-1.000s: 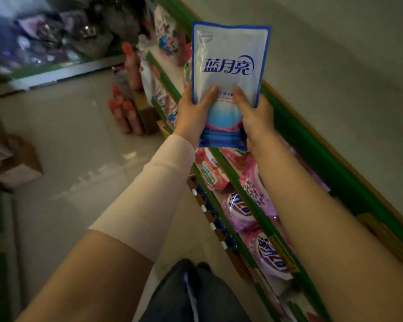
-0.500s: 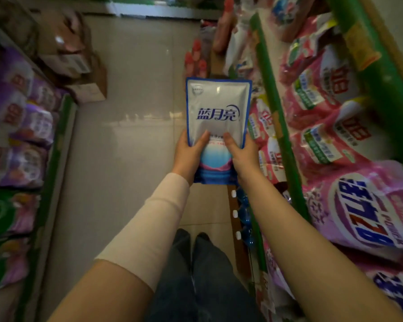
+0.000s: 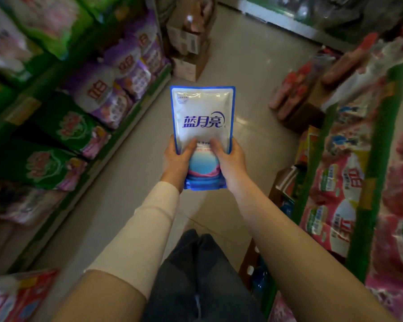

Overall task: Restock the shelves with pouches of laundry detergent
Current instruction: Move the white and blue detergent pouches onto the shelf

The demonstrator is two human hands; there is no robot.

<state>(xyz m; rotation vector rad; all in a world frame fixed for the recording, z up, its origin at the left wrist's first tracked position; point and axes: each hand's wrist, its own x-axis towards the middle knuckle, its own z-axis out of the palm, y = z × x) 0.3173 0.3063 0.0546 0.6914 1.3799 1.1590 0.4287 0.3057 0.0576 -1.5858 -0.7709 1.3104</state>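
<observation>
A white and blue laundry detergent pouch [image 3: 203, 117] stands upright in front of me over the aisle floor. My left hand [image 3: 176, 161] grips its lower left side, thumb across the front. My right hand [image 3: 229, 159] grips the lower right side the same way. Green-edged shelves [image 3: 382, 145] on the right carry pink detergent bags [image 3: 335, 182]. Shelves on the left [image 3: 126, 117] carry purple bags [image 3: 116, 89] and green bags [image 3: 72, 126].
Cardboard boxes [image 3: 189, 43] are stacked on the floor at the far end of the left shelf. Red-capped bottles [image 3: 293, 94] stand on a box by the right shelf. Blue bottles [image 3: 261, 275] sit low on the right. The tiled aisle floor [image 3: 249, 73] runs ahead between the shelves.
My view has swung left from the right shelf to the middle of the aisle. Both hands have kept their hold, and the pouch has come down from the top shelf's height.
</observation>
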